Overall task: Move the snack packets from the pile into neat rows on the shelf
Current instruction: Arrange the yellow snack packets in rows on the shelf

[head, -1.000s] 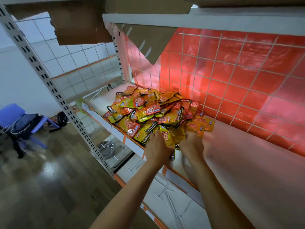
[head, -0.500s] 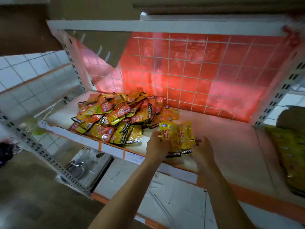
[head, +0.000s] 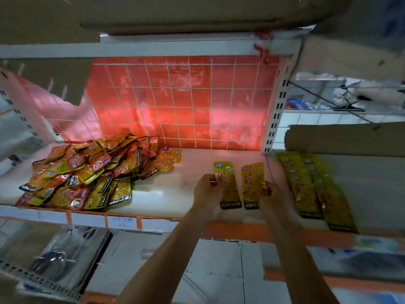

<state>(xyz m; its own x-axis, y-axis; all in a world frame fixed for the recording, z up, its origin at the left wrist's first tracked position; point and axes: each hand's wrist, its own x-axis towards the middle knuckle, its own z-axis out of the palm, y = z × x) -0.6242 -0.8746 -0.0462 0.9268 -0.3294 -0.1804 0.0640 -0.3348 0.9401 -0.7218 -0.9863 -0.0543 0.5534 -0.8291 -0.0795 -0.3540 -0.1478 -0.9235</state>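
Observation:
A pile of yellow, orange and red snack packets [head: 87,172] lies on the left part of the white shelf [head: 166,194]. My left hand [head: 208,191] grips a yellow packet [head: 225,183] by its left edge. My right hand [head: 276,198] grips a second yellow packet [head: 253,183] by its right edge. Both packets are held side by side above the right part of the shelf, black ends toward me. Two rows of yellow packets [head: 311,185] lie overlapped on the neighbouring shelf to the right.
A white wire grid with red film [head: 186,102] backs the shelf. A perforated upright post [head: 276,106] divides it from the right shelf, where a cardboard roll [head: 344,139] lies behind the rows. Another shelf board runs overhead. Below are white boxes and a metal bowl [head: 50,260].
Both hands have carried the two yellow packets from the pile's edge rightward along the shelf, and they are now spread apart side by side. My view has swung right, showing the rows.

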